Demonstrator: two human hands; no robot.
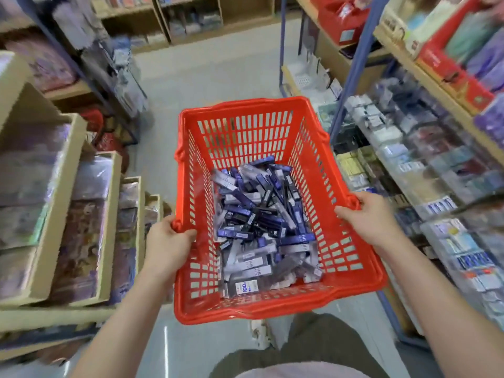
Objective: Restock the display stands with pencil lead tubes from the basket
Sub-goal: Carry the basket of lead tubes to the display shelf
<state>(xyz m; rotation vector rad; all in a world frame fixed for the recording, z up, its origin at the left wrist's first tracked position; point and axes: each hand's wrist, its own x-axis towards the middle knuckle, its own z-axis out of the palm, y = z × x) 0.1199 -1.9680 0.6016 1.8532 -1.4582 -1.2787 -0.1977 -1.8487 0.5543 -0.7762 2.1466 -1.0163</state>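
Pencil lead tubes [259,222]: a loose heap of dark blue, black and grey tubes on the basket's floor, piled toward the near end.
Writing: "HB" reads on several tubes; a white-labelled pack by the near wall shows "100" upside down; other print is blurred.
Basket [245,124]: red slatted plastic, held above the aisle floor [207,77] between the two hands.
Left hand [166,238]: clenched on the left rim, thumb inside the wall.
Right hand [365,216]: grasping the right rim, fingers curled over its edge.
Right-hand shelves [425,165]: rows of small packaged stationery, labels too blurred to read; red boxes [447,64] above.
Wooden bins [68,186]: on the left, holding flat wrapped purple-toned packs.
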